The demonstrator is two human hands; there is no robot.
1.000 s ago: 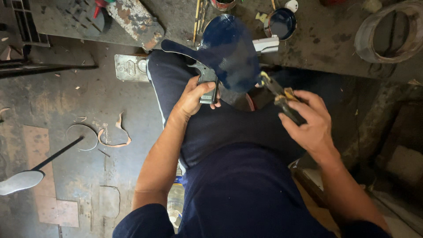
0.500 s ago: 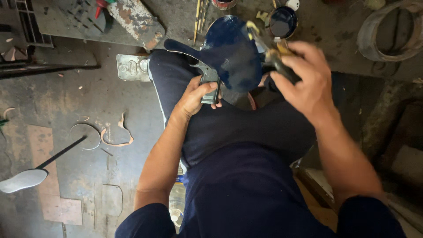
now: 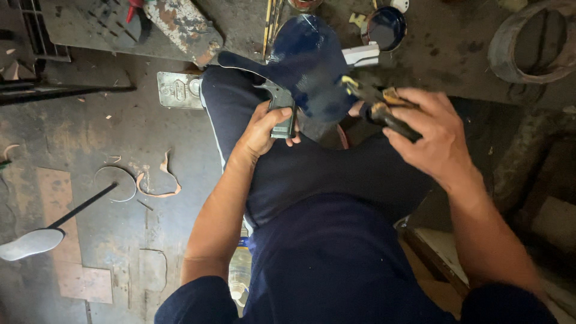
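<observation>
My left hand (image 3: 264,129) grips the grey metal socket at the base of a dark blue spade-shaped blade (image 3: 306,63), which rests over my knee. My right hand (image 3: 429,135) holds a paintbrush (image 3: 375,105) with a dark handle and yellow ferrule, its tip against the right side of the wet blue blade. A small open can of dark blue paint (image 3: 386,27) stands on the floor just beyond the blade.
A flat metal plate (image 3: 177,90) lies on the floor left of my knee. Metal offcuts (image 3: 153,183) and a long-handled spoon-shaped tool (image 3: 36,240) lie at the left. A rusty ring-shaped drum (image 3: 531,42) stands top right. A plastic bottle (image 3: 240,273) sits under my leg.
My right hand swung the brush up from my right thigh to the blade, then drew it back down along the blade's right edge. The left hand kept its grip.
</observation>
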